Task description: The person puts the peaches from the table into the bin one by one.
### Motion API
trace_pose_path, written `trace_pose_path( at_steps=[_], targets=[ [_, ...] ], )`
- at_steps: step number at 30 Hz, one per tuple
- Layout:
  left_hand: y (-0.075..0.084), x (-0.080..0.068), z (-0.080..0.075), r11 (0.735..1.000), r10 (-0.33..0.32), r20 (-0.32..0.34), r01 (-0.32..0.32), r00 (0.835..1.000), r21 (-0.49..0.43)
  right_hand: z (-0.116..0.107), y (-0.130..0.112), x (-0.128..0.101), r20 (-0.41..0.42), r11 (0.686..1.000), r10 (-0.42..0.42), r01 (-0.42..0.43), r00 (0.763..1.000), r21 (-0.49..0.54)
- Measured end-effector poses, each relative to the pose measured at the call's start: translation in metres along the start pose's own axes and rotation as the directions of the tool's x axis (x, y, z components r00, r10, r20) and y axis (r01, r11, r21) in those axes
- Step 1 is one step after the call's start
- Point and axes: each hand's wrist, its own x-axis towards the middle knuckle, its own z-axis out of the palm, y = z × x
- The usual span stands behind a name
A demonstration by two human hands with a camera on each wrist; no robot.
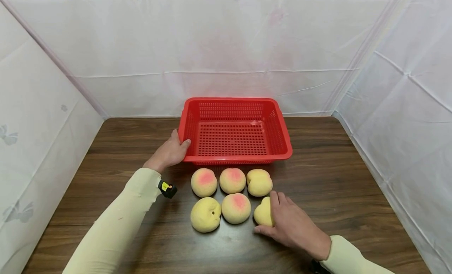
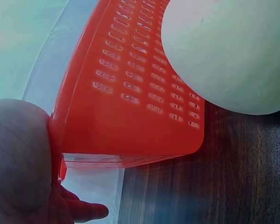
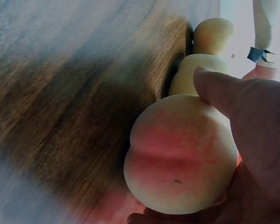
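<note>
A red plastic basket [image 1: 234,158] stands at the back of the table. My left hand [image 1: 170,151] grips its left rim near the front corner, thumb over the edge; the left wrist view shows the basket's slotted side wall [image 2: 130,126] beside that hand. In front of the basket, peaches form two rows of three. My right hand [image 1: 294,223] holds the nearer right peach [image 1: 263,213], thumb on one side and fingers on the other. In the right wrist view this peach [image 3: 182,158] shows a pink blush and a groove, with part of the hand [image 3: 266,126] behind it.
The back row has two blushed peaches [image 1: 204,182] [image 1: 232,181] and a yellow one [image 1: 259,183]. Nearer lie a yellow peach [image 1: 205,215] and a blushed one [image 1: 236,208]. White sheeting [image 1: 226,42] encloses the dark wooden table [image 1: 318,168] at the back and sides.
</note>
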Motion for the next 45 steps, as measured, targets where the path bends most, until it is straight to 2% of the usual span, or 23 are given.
trace_pose_path(
  at_steps=[16,26,34,40,45],
  targets=[
    [0.000,0.000,0.000,1.000,-0.010,0.013,0.011,1.000,-0.013,-0.002,-0.003,0.002,-0.024,0.998,-0.055,0.055,0.998,-0.017],
    [0.002,-0.002,-0.002,1.000,0.004,0.015,-0.003,1.000,-0.030,-0.008,-0.005,-0.001,0.015,0.999,-0.044,0.044,0.999,-0.002],
    [0.002,-0.003,-0.003,1.000,0.004,0.016,-0.004,1.000,-0.029,-0.023,-0.007,-0.002,-0.054,0.995,-0.095,0.093,0.994,-0.040],
    [-0.001,-0.003,-0.001,0.999,-0.009,0.037,0.011,0.999,-0.038,-0.036,-0.010,-0.004,-0.060,0.993,-0.102,0.098,0.993,-0.061],
    [0.000,-0.002,-0.001,1.000,-0.007,0.027,0.008,1.000,-0.029,-0.043,-0.010,-0.003,-0.071,0.989,-0.122,0.116,0.990,-0.088]
  ],
)
